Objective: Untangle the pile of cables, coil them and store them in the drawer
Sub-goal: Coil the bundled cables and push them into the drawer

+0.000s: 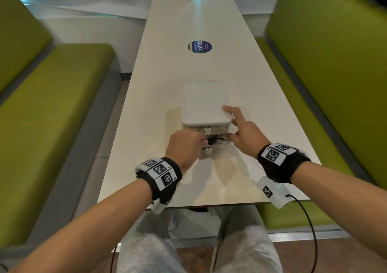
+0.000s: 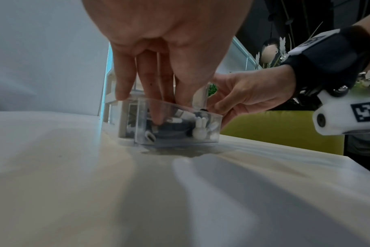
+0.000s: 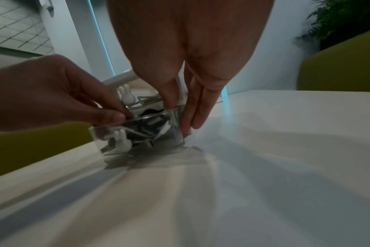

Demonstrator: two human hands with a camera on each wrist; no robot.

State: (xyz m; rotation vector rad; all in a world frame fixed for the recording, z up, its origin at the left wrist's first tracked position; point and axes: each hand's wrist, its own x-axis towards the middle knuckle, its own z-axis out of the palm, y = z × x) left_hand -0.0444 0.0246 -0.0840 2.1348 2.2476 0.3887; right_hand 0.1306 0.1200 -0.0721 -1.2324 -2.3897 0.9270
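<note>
A white drawer unit (image 1: 205,103) stands mid-table. Its clear bottom drawer (image 2: 180,127) is pulled out toward me and holds black and white cables (image 3: 146,132). My left hand (image 1: 186,145) reaches down into the drawer from the left, thumb and fingertips closed together on the cables (image 2: 171,130). My right hand (image 1: 245,134) holds the drawer's right wall, thumb at the rim and fingers (image 3: 192,115) outside it. Its index finger lies on the unit's top. A white rabbit-shaped knob (image 3: 121,140) sits on the drawer front.
The long white table (image 1: 188,189) carries a round blue sticker (image 1: 200,46) further back. Green benches (image 1: 52,115) flank both sides. A second rabbit knob (image 3: 126,95) marks the drawer above. My knees sit under the table's near edge.
</note>
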